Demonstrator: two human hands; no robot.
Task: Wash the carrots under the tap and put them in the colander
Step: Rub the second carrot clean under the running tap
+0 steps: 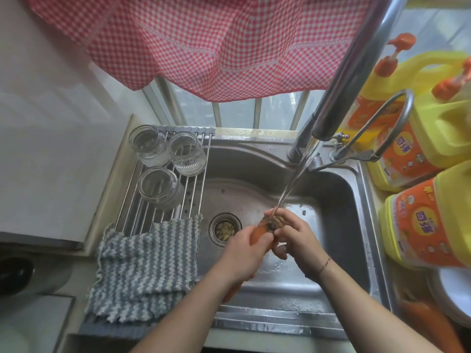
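Observation:
An orange carrot (257,234) is held over the steel sink (339,200), its dark stalk end up under the running water from the tap (339,98). My left hand (242,253) grips the carrot's body; its lower tip shows below my wrist. My right hand (293,233) has its fingers curled round the carrot's top end, where the stream lands. More carrots (423,314) lie blurred at the lower right beside a white bowl-like rim (453,291); whether that is the colander I cannot tell.
A roll-up rack (193,184) over the sink's left side carries three upturned glass jars (149,145) and a striped blue cloth (145,266). The drain strainer (224,228) holds scraps. Yellow detergent jugs (430,220) crowd the right counter. A red checked curtain (204,42) hangs above.

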